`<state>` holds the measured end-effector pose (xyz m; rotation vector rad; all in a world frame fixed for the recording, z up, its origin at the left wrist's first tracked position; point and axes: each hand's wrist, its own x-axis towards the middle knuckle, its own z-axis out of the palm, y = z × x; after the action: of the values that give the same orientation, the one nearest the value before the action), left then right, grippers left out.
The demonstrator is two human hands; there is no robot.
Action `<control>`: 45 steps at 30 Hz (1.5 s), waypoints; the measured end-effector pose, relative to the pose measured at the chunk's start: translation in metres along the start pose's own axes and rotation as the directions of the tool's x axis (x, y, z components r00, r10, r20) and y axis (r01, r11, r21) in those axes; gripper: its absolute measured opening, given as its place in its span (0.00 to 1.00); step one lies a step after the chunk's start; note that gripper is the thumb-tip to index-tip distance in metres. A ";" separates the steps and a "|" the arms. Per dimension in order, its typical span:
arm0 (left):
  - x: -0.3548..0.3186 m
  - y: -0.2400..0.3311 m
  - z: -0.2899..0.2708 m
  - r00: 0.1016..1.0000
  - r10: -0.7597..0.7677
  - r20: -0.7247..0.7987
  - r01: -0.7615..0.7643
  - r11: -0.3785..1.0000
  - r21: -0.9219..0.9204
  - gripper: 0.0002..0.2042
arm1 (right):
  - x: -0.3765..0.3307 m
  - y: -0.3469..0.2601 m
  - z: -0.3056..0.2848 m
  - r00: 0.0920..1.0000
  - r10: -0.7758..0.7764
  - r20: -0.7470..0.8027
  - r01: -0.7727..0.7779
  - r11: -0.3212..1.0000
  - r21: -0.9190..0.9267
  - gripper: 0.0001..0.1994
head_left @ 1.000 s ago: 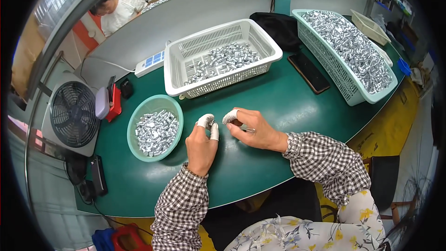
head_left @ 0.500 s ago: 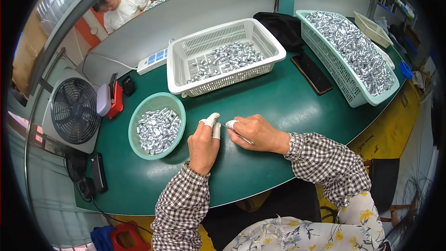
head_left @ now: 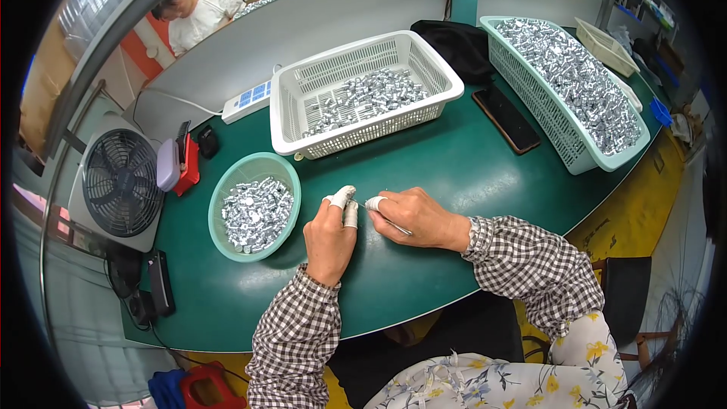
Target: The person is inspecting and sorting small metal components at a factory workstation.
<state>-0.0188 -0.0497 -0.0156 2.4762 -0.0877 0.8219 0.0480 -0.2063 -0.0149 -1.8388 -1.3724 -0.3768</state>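
My left hand (head_left: 330, 233) is raised a little over the green table, its thumb and fingers pinched together. White finger covers wrap its fingertips. What it pinches is too small and hidden to name. My right hand (head_left: 422, 218), with a white cover on one finger, grips a thin metal pick-like tool (head_left: 406, 231). The tool's fine tip points at the left fingertips, nearly touching them. Left of my hands stands a round mint-green bowl (head_left: 291, 169) holding many small silvery metal cylinders.
A white basket (head_left: 363, 136) with similar cylinders stands beyond my hands. Farther right are a phone (head_left: 506, 120) and a heaped green basket (head_left: 524, 100). A fan (head_left: 123, 174), a red holder (head_left: 187, 176) and a power strip (head_left: 248, 101) line the left side. Grey partitions (head_left: 333, 11) close off the back.
Both hands keep almost the same pose and place, still close together. The whole view has shifted very slightly.
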 end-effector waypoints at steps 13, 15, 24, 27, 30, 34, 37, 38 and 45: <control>0.000 0.002 0.000 0.999 -0.037 0.003 0.037 0.999 -0.007 0.11 | 0.000 0.001 -0.001 0.997 -0.067 0.026 0.069 0.993 -0.094 0.06; 0.001 0.002 -0.001 0.997 -0.072 0.018 0.073 0.997 -0.027 0.11 | 0.000 0.000 0.000 0.997 -0.069 0.035 0.072 0.992 -0.106 0.06; 0.003 0.002 0.003 0.998 0.060 -0.004 -0.060 0.998 0.035 0.10 | -0.005 -0.005 -0.001 0.980 -0.114 0.163 0.166 0.923 -0.347 0.09; 0.000 0.001 0.006 0.993 0.114 -0.016 -0.113 0.991 0.075 0.10 | -0.007 -0.005 0.004 0.980 -0.058 0.190 0.125 0.923 -0.364 0.09; -0.001 0.001 0.007 0.991 0.132 -0.022 -0.130 0.987 0.092 0.10 | -0.004 -0.009 0.008 0.996 0.049 0.077 -0.040 0.993 -0.112 0.10; -0.001 0.001 0.010 0.991 0.118 -0.056 -0.113 0.990 0.081 0.11 | -0.001 -0.009 0.022 0.989 0.134 -0.062 -0.130 0.990 0.057 0.10; -0.001 0.002 0.008 0.995 0.085 -0.055 -0.080 0.993 0.084 0.11 | 0.004 -0.010 0.026 0.975 0.205 -0.089 -0.189 0.968 0.166 0.10; -0.001 0.002 0.007 0.997 0.068 -0.042 -0.063 0.993 0.095 0.11 | 0.006 -0.010 0.027 0.966 0.240 -0.100 -0.214 0.952 0.217 0.10; -0.001 0.002 0.006 0.998 0.049 -0.048 -0.046 0.998 0.053 0.12 | 0.008 -0.013 0.019 0.861 0.484 0.157 -0.463 0.617 0.636 0.12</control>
<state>-0.0163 -0.0550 -0.0191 2.5091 -0.1092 0.9160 0.0350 -0.1856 -0.0169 -1.4819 -0.7748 0.3380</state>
